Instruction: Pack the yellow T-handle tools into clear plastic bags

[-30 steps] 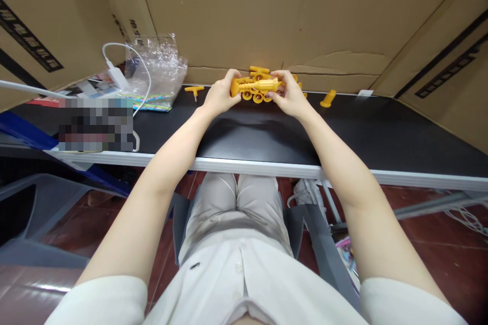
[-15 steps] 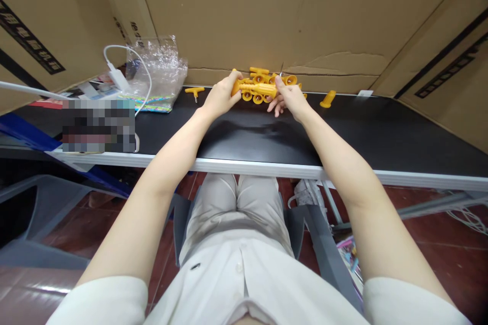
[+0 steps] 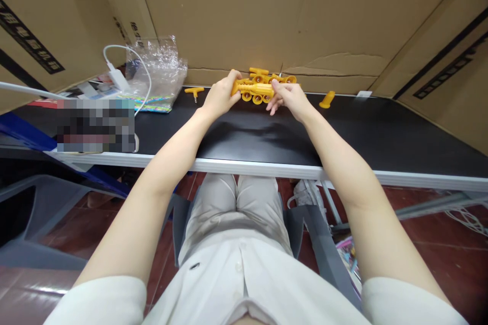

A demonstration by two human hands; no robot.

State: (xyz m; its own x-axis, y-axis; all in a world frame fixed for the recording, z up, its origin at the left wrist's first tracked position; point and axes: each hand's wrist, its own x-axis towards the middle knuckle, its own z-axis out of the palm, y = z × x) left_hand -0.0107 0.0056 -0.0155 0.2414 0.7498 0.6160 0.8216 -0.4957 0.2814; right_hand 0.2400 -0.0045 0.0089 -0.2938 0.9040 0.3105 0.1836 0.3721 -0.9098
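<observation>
A yellow plastic corkscrew (image 3: pixel 257 89) lies crosswise between my two hands, just above the table. My left hand (image 3: pixel 223 94) is closed around its left end. At the other end, the fingers of my right hand (image 3: pixel 288 97) pinch the corkscrew, with the lower fingers loosely curled. Behind and beneath it are several more yellow corkscrew parts (image 3: pixel 257 99), some with round cup openings facing me. A yellow T-shaped handle (image 3: pixel 259 70) sits at the back of this group. To the left of my left hand, a T-handle with a metal screw (image 3: pixel 194 92) rests on the table.
A single yellow piece (image 3: pixel 327 99) stands right of my right hand. Clear plastic bags (image 3: pixel 156 71), a white cable (image 3: pixel 147 68) and a blurred-out item (image 3: pixel 95 127) occupy the left side. Cardboard walls (image 3: pixel 244 15) enclose the black table (image 3: pixel 381 132) at the back and sides.
My right hand has shifted slightly left along the corkscrew, its fingertips now closer to my left hand. The left hand keeps its hold in nearly the same place.
</observation>
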